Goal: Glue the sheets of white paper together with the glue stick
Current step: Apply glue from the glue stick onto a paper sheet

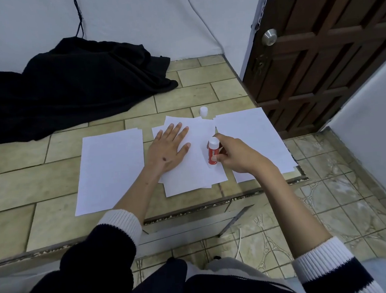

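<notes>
Three groups of white paper lie on a tiled counter: a left stack, a messy middle pile and a right stack. My left hand lies flat, fingers spread, on the middle pile. My right hand grips a red and white glue stick, held tilted with its lower end on the middle pile's right side. The stick's white cap stands on the counter just beyond the middle pile.
A black cloth is heaped at the back left of the counter. The counter's right edge runs beside the right stack, with a brown wooden door beyond it. Patterned floor tiles lie below the front edge.
</notes>
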